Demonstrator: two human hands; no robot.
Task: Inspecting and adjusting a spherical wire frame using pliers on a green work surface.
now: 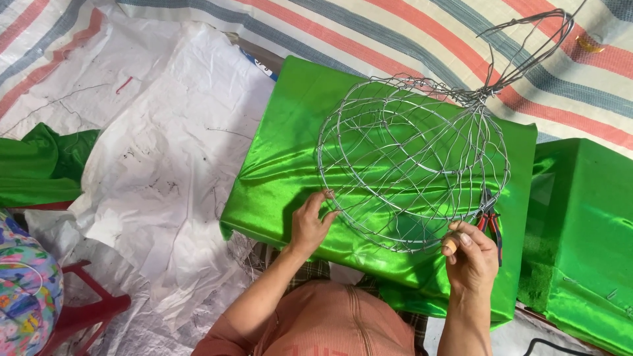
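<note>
Wire lantern frame (pixel 414 165) rests on the green satin-covered block (pixel 283 165); left hand (pixel 308 224) pinches its rim, right hand (pixel 471 254) grips the lower edge. Loose wire ends could snag that satin

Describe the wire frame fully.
The wire frame is a round cage of thin grey metal hoops and crossing ribs, with a looped tail rising at upper right. It rests on green cloth. The left hand pinches its near rim; the right hand touches its lower right edge.
</note>
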